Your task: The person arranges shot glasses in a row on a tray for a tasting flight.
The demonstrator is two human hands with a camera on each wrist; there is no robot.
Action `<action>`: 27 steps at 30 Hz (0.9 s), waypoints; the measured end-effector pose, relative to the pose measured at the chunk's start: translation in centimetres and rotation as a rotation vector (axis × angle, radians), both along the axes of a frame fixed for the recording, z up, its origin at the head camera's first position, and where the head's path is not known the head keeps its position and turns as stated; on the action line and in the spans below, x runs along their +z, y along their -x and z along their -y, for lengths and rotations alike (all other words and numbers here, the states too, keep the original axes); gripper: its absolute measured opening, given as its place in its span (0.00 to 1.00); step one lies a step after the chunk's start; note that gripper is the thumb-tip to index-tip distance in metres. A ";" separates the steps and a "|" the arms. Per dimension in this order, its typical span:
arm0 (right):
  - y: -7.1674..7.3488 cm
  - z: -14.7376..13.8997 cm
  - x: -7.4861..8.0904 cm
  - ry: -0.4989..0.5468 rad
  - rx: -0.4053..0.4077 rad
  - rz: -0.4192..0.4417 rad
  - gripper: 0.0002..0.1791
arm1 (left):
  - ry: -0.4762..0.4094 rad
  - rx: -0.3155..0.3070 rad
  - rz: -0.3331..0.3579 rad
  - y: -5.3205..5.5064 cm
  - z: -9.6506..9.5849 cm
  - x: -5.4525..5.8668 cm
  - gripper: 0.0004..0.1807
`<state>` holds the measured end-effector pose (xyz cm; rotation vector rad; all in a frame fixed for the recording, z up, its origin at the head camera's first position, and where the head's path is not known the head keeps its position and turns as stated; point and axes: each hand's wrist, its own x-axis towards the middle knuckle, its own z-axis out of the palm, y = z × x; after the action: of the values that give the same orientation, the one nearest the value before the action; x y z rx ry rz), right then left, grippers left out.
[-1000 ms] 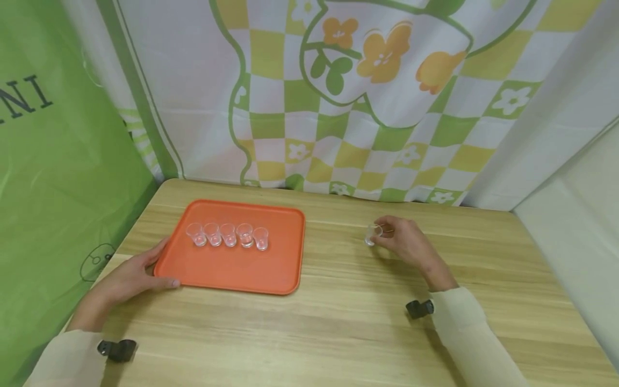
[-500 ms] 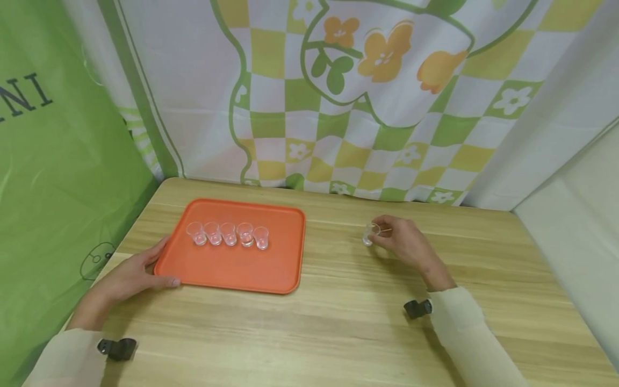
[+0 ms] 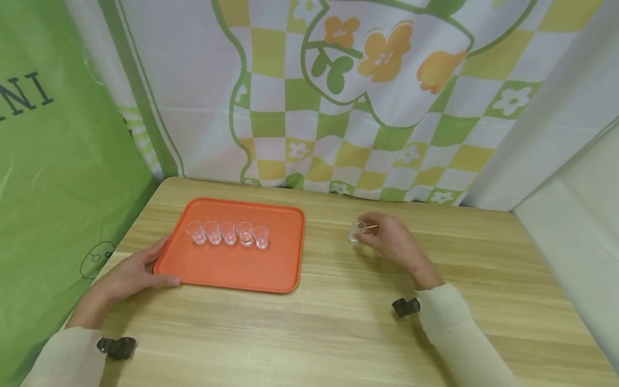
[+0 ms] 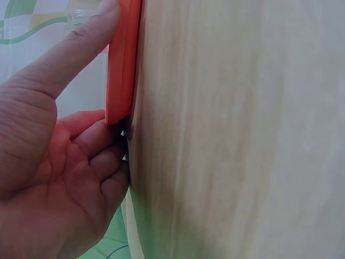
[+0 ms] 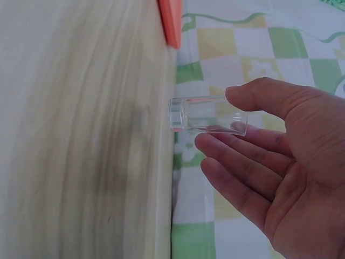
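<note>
In the head view an orange tray (image 3: 227, 271) lies on the wooden table, with several clear shot glasses (image 3: 228, 234) standing in a row on it. My left hand (image 3: 132, 277) grips the tray at its near left corner. The left wrist view shows the thumb (image 4: 81, 40) at the rim and the other fingers curled by the tray's corner (image 4: 119, 91). To the right of the tray, my right hand (image 3: 396, 242) pinches another clear shot glass (image 3: 355, 232) between thumb and fingers. In the right wrist view this glass (image 5: 207, 114) is upright relative to the table, its base close to the surface.
The wooden table (image 3: 290, 333) extends around the tray on the near and right sides. A patterned curtain (image 3: 348, 134) hangs along the back edge. Green cloth (image 3: 63, 188) is at the left and a pale panel (image 3: 580, 199) at the right.
My right hand has moved left with the shot glass, closer to the tray. The left hand, the tray and the row of glasses have stayed in place.
</note>
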<state>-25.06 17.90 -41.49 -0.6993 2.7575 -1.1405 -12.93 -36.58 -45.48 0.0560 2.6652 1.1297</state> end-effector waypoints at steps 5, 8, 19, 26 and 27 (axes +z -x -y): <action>0.0 1.7 0.4 0.007 0.029 0.004 0.23 | -0.004 0.001 -0.006 -0.1 0.0 -0.1 0.62; 0.1 2.8 0.5 0.013 0.052 0.015 0.23 | -0.002 0.001 -0.006 -0.2 0.1 -0.1 0.62; 0.1 8.3 0.8 0.047 0.156 0.032 0.21 | -0.001 0.001 -0.004 -0.1 0.4 -0.2 0.62; -0.2 11.3 0.4 0.018 0.200 0.032 0.15 | 0.002 0.001 -0.014 0.0 0.3 -0.3 0.62; -0.3 11.6 0.4 0.007 0.202 0.030 0.15 | 0.000 0.000 -0.015 0.0 0.3 -0.3 0.63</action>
<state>-24.80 6.27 -41.10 -0.9286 2.5882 -1.1089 -12.93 -36.87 -45.77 0.0644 2.6785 1.1335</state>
